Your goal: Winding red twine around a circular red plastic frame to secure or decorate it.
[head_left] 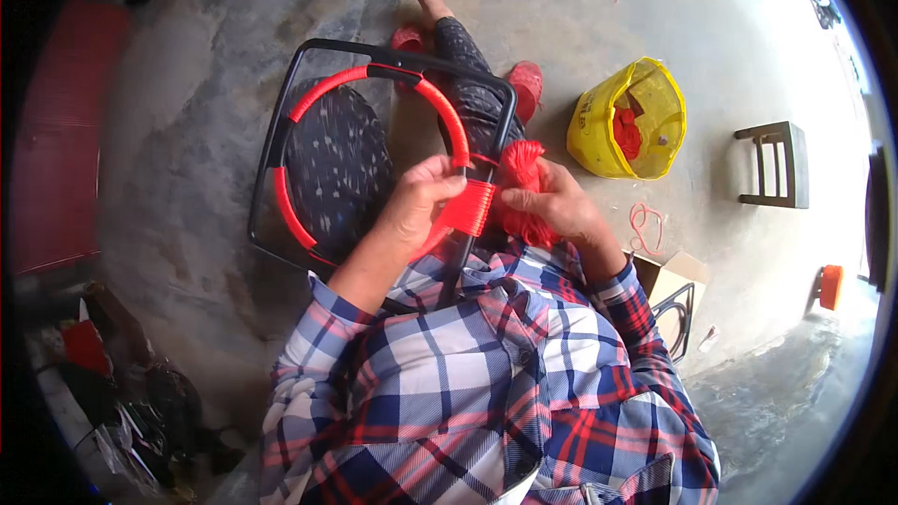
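Note:
A black metal frame (323, 45) with rounded corners lies across my lap, with a ring inside it. Red cord (442, 112) is wound tightly round long parts of the ring, while short black stretches show between. My left hand (416, 201) is closed on the ring's right side, next to a flat band of red cord (472, 208) wound side by side over the ring and the frame's right bar. In my right hand (558, 204) is a bundle of red cord (524, 178), just right of that bar. My right fingers are partly hidden behind the bundle.
A yellow bucket (599, 122) with red material inside stands on the concrete floor at right. Beyond it is a small dark stool (795, 164). Loose red cord (645, 227) lies near a cardboard box (687, 268) holding black frames. Clutter fills the lower left.

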